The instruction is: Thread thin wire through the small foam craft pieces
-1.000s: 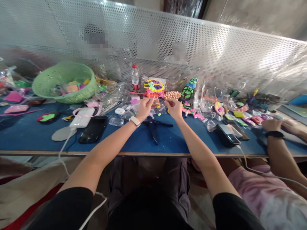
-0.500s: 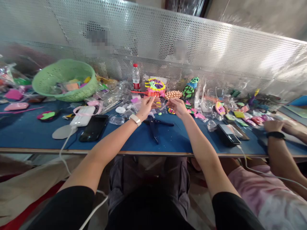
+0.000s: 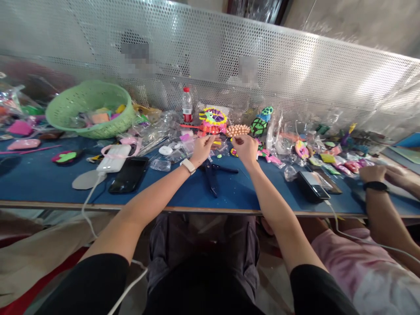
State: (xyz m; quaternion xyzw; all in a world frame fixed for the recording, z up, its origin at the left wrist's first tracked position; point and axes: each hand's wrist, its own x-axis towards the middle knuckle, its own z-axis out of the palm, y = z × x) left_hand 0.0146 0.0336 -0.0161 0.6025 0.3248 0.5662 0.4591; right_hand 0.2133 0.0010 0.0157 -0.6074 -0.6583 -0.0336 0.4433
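Note:
My left hand (image 3: pixel 202 148) is raised over the table with its fingertips pinched together; what they hold, if anything, is too small to make out. Facing it, my right hand (image 3: pixel 246 148) is closed too, fingers curled in a pinch whose contents I cannot make out. A short gap separates the two hands. Just beyond them lie a spiky beige clay piece (image 3: pixel 238 130) and a colourful clay figure (image 3: pixel 214 117) with a yellow fringe and purple centre. Dark-handled pliers or shears (image 3: pixel 211 177) lie below my hands, and a small green bit (image 3: pixel 219 156) sits between them.
To the left are a green basket (image 3: pixel 52 114), a white charger (image 3: pixel 114 159) with a cable and a black phone (image 3: pixel 128 175). A red-capped bottle (image 3: pixel 187 105) stands behind. Rightward are a green-and-black clay piece (image 3: pixel 258 126), a black device (image 3: pixel 311 186) and another person's hand (image 3: pixel 374 173).
My right hand has shifted slightly left and down, its fingers curling more, away from the spiky beige piece. The left hand has moved slightly lower.

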